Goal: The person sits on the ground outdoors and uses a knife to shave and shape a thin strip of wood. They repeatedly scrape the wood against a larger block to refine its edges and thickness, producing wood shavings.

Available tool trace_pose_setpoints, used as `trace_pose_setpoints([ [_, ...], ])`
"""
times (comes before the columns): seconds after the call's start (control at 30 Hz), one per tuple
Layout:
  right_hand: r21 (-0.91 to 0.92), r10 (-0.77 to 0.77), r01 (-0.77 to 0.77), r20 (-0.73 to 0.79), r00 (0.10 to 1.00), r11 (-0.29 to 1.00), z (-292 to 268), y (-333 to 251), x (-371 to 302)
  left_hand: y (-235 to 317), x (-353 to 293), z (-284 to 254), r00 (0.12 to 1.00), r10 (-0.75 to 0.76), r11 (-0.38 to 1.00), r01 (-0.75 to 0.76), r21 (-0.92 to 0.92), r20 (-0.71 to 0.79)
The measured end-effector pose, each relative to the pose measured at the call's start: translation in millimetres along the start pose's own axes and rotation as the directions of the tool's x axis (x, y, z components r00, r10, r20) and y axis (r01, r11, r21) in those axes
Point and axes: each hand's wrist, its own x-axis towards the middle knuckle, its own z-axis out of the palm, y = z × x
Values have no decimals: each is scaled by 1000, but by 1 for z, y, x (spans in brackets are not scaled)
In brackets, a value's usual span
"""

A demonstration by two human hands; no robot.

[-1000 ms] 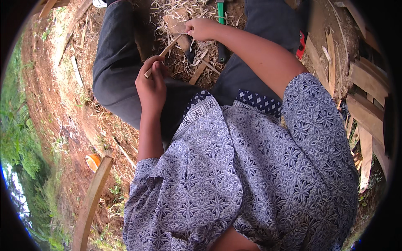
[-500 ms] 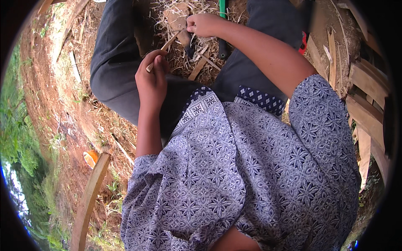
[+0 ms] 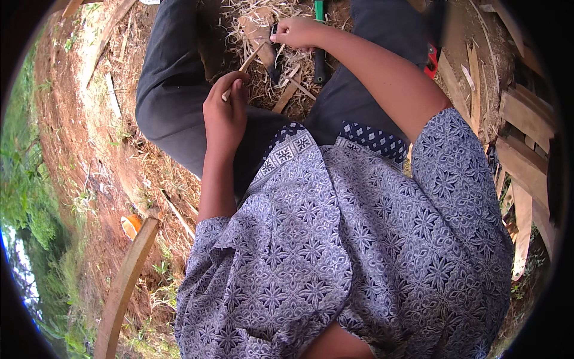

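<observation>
My left hand [image 3: 225, 107] is closed round a slim, pale wooden stick [image 3: 251, 58], which slants up and right from the fist with its lower end poking out. Close to the stick's upper end, my right hand [image 3: 294, 33] pinches something small; a thin dark line runs between it and the stick, too fine to name. Beneath the hands a brown wooden block [image 3: 256, 23] lies among curly shavings. A dark, pointed piece [image 3: 274, 73] rests against the block's lower side. Just beside my right hand is a tool with green and black parts [image 3: 320, 66], partly hidden by the wrist.
My legs in dark trousers [image 3: 173, 90] frame the work spot. Cut wooden planks [image 3: 526, 158] are piled at the right, and a red object [image 3: 431, 61] lies by my right leg. At the left stand a long curved plank [image 3: 128, 281] and an orange object [image 3: 131, 225] on bare soil.
Both hands have shifted slightly right in the picture, the left one a little downward. The stick stays in my left hand, and its upper end is still near my right fingers.
</observation>
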Motion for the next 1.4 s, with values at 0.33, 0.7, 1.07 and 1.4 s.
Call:
trace_pose_setpoints([
  [0.33, -430, -47, 48, 13, 999, 901, -14, -18, -13, 1, 2, 2, 998, 54, 997, -56, 49, 45],
  [0.7, -494, -119, 72, -66, 991, 867, -14, 6, 15, 18, 2, 16, 941, 257, 923, -306, 233, 220],
  [1.07, -487, -200, 147, -57, 978, 861, -10, 17, 10, 13, 2, 18, 928, 299, 914, -346, 213, 222],
  [1.4, -497, 85, -116, -84, 993, 860, -14, -26, -23, 10, 5, 28, 902, 345, 878, -409, 251, 261],
])
